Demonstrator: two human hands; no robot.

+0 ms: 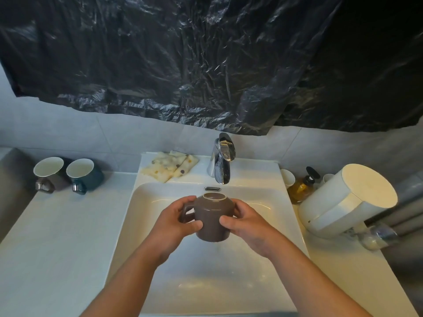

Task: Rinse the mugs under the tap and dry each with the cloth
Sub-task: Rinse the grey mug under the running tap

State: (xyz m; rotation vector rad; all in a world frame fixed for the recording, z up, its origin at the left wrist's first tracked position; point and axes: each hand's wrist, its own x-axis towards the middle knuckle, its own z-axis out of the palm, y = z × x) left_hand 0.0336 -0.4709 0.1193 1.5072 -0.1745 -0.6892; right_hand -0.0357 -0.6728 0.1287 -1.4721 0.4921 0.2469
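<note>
A brown mug is held upside down over the white sink, its base facing up. My left hand grips it on the handle side and my right hand grips the other side. The chrome tap stands behind the basin; no water stream is visible. A spotted cream cloth lies folded on the sink's back ledge, left of the tap. On the counter at the left lie two more mugs on their sides: a grey-brown mug and a dark teal mug.
Right of the sink stand a white cup, an amber pump bottle and a large white round appliance. A clear tumbler lies at the right counter edge. Black plastic sheeting covers the wall above.
</note>
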